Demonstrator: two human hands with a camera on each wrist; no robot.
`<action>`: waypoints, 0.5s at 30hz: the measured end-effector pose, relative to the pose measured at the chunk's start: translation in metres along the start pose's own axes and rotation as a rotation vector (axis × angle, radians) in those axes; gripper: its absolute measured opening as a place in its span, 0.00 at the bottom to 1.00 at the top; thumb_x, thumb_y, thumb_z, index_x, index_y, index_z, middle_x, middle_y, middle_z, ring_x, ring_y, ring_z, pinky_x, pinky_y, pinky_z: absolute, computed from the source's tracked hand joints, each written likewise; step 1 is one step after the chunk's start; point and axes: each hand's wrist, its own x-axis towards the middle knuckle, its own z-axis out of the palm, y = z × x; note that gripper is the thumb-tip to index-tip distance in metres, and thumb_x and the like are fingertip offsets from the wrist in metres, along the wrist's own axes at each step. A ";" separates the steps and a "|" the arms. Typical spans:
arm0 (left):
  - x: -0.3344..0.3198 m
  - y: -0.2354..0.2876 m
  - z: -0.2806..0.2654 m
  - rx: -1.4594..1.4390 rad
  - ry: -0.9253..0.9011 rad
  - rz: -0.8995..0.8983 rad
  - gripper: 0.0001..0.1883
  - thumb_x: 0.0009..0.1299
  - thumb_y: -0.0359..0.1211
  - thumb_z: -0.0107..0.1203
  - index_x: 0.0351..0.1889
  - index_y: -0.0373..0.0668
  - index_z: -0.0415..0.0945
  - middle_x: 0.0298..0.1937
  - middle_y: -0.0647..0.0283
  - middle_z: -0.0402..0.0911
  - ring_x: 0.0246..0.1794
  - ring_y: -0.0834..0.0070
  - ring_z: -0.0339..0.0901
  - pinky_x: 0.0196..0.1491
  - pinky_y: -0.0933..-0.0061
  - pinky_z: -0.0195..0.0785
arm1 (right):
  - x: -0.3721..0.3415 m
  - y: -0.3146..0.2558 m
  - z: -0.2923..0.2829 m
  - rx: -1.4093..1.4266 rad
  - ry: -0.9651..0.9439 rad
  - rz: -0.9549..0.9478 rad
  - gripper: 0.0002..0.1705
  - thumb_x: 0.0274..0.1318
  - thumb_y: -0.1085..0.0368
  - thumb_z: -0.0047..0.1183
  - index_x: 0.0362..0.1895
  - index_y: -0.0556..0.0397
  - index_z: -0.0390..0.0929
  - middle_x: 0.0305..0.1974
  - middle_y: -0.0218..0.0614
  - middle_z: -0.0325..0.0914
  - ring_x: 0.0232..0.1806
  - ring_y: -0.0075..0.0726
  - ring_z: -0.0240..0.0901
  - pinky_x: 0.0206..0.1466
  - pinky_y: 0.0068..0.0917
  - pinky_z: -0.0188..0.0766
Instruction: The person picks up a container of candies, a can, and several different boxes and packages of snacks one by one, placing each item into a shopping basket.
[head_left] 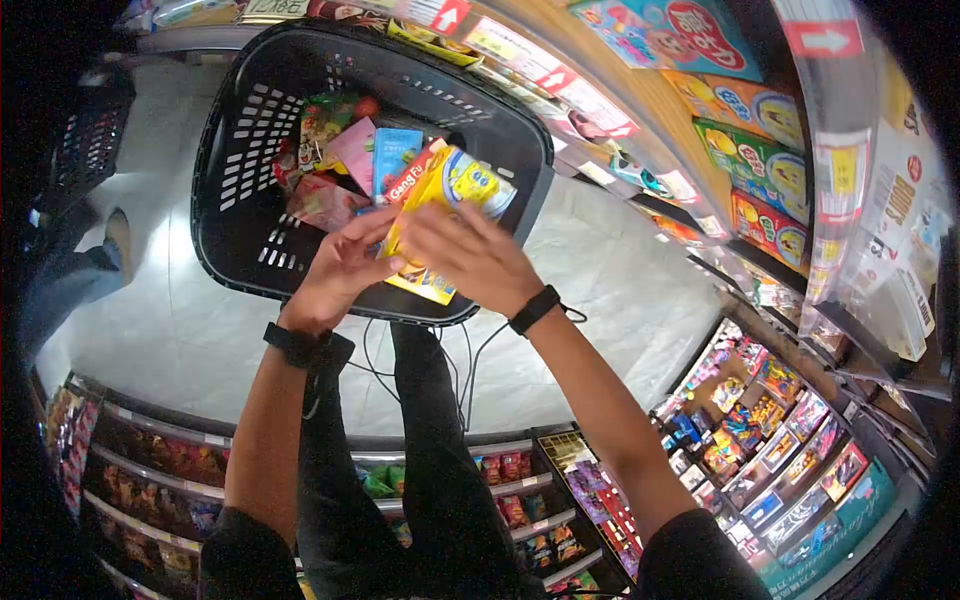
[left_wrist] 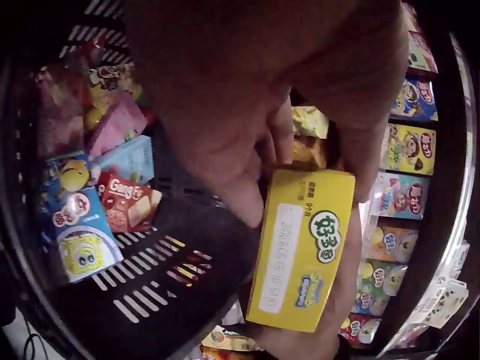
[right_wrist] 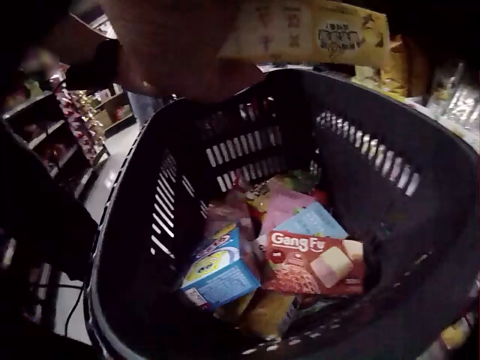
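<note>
A yellow snack box point(head_left: 424, 284) with a cartoon picture is held between both hands over the black shopping basket point(head_left: 215, 215). My left hand point(head_left: 345, 262) grips the box's left edge, its thumb near the front face. Across the box's front lies my right hand point(head_left: 470, 258), blurred by motion, its fingers hiding part of the print. In the left wrist view, a narrow side of the yellow box point(left_wrist: 304, 251) shows a stamped date strip, with my left hand point(left_wrist: 225, 135) above and my right hand point(left_wrist: 315, 341) below. The right wrist view catches the box point(right_wrist: 307, 34) at its top.
Inside the basket lie a red Gang Fu box point(right_wrist: 315, 262), a blue cartoon box point(right_wrist: 221, 266), a pink packet point(right_wrist: 285, 206) and other snacks. Store shelves point(head_left: 740, 150) with boxes stand at the right. Another person's leg point(head_left: 90, 270) is at the left, by a second basket point(head_left: 90, 130).
</note>
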 end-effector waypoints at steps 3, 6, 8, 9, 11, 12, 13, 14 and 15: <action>0.009 0.011 0.028 -0.012 -0.011 0.063 0.33 0.66 0.18 0.61 0.70 0.35 0.64 0.69 0.56 0.71 0.67 0.72 0.70 0.67 0.68 0.66 | -0.013 0.007 -0.017 0.142 0.451 0.576 0.45 0.48 0.77 0.59 0.72 0.61 0.56 0.75 0.58 0.50 0.77 0.56 0.50 0.77 0.50 0.47; 0.015 0.016 0.065 0.005 -0.083 0.142 0.33 0.66 0.17 0.61 0.70 0.34 0.64 0.70 0.56 0.71 0.69 0.72 0.68 0.68 0.68 0.65 | -0.043 0.012 -0.030 1.033 0.992 0.990 0.38 0.59 0.73 0.53 0.72 0.64 0.55 0.69 0.49 0.63 0.70 0.48 0.62 0.74 0.43 0.54; 0.019 0.013 0.095 0.123 -0.166 0.217 0.34 0.65 0.16 0.61 0.70 0.34 0.64 0.70 0.56 0.70 0.69 0.73 0.67 0.68 0.69 0.64 | -0.052 0.001 -0.065 1.605 1.140 1.142 0.26 0.72 0.65 0.43 0.69 0.63 0.60 0.62 0.43 0.73 0.63 0.41 0.70 0.71 0.37 0.58; 0.022 0.010 0.109 0.187 -0.205 0.256 0.34 0.65 0.15 0.61 0.70 0.34 0.64 0.70 0.57 0.70 0.69 0.73 0.67 0.68 0.69 0.64 | -0.061 -0.005 -0.068 1.382 1.039 1.117 0.26 0.74 0.58 0.40 0.68 0.62 0.62 0.62 0.41 0.72 0.62 0.38 0.69 0.68 0.36 0.62; 0.033 -0.004 0.131 0.217 -0.257 0.305 0.34 0.65 0.17 0.61 0.71 0.37 0.64 0.71 0.57 0.69 0.71 0.72 0.65 0.69 0.68 0.62 | -0.064 -0.019 -0.079 1.429 1.229 1.105 0.30 0.78 0.49 0.34 0.66 0.62 0.65 0.61 0.38 0.72 0.59 0.34 0.69 0.62 0.35 0.66; 0.039 -0.010 0.141 0.283 -0.289 0.321 0.35 0.66 0.20 0.62 0.71 0.37 0.63 0.71 0.57 0.68 0.71 0.71 0.65 0.70 0.66 0.61 | -0.073 -0.015 -0.082 1.282 1.141 1.160 0.30 0.78 0.48 0.32 0.67 0.61 0.64 0.63 0.38 0.70 0.61 0.35 0.68 0.64 0.35 0.64; 0.045 -0.017 0.150 0.346 -0.321 0.337 0.35 0.66 0.22 0.63 0.72 0.37 0.62 0.72 0.57 0.67 0.72 0.70 0.64 0.71 0.65 0.61 | -0.087 -0.009 -0.086 1.134 1.048 1.210 0.31 0.79 0.47 0.29 0.68 0.60 0.62 0.65 0.39 0.68 0.62 0.36 0.67 0.66 0.36 0.62; 0.055 -0.022 0.161 0.455 -0.340 0.367 0.33 0.68 0.25 0.63 0.71 0.37 0.63 0.69 0.57 0.70 0.69 0.69 0.68 0.69 0.66 0.62 | -0.101 -0.004 -0.090 0.988 0.949 1.256 0.32 0.79 0.46 0.26 0.69 0.60 0.60 0.66 0.39 0.66 0.64 0.37 0.66 0.68 0.36 0.60; 0.063 -0.026 0.172 0.567 -0.313 0.352 0.32 0.68 0.25 0.62 0.71 0.37 0.63 0.68 0.56 0.71 0.67 0.69 0.70 0.68 0.65 0.64 | -0.109 0.003 -0.092 1.058 1.028 1.237 0.32 0.79 0.46 0.26 0.69 0.59 0.60 0.66 0.39 0.66 0.64 0.37 0.66 0.68 0.36 0.61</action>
